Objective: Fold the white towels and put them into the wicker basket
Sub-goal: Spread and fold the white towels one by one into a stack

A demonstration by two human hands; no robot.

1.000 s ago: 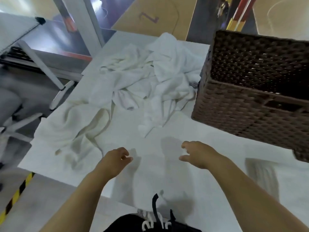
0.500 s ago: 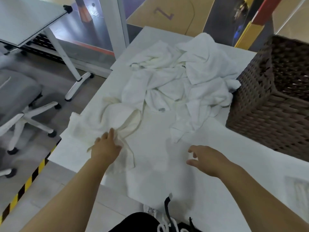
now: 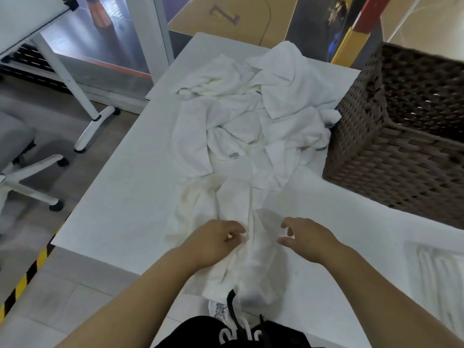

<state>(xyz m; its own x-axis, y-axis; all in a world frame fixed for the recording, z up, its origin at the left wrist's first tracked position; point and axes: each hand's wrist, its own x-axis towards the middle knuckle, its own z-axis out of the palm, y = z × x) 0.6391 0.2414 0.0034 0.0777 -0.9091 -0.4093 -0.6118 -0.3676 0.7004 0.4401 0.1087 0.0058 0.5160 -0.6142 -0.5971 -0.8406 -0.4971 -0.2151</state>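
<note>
A heap of crumpled white towels (image 3: 261, 106) lies on the far half of the white table (image 3: 120, 197). One cream-white towel (image 3: 233, 202) is stretched from the heap to the near table edge and hangs over it. My left hand (image 3: 213, 243) grips this towel near the edge, fingers curled into the cloth. My right hand (image 3: 307, 238) hovers just right of the towel, fingers loosely curled, holding nothing. The dark brown wicker basket (image 3: 391, 151) stands at the right of the table, beside the heap.
A folded white cloth (image 3: 437, 277) lies blurred at the table's near right. Left of the table are a white office chair base (image 3: 30, 182), another table's leg (image 3: 88, 116) and yellow-black floor tape (image 3: 27, 272). Bare table surface lies left of the towels.
My left hand took hold of the cream-white towel at the left and dragged it toward me to the table's middle edge. My right hand stayed hovering close by. The view shifted left.
</note>
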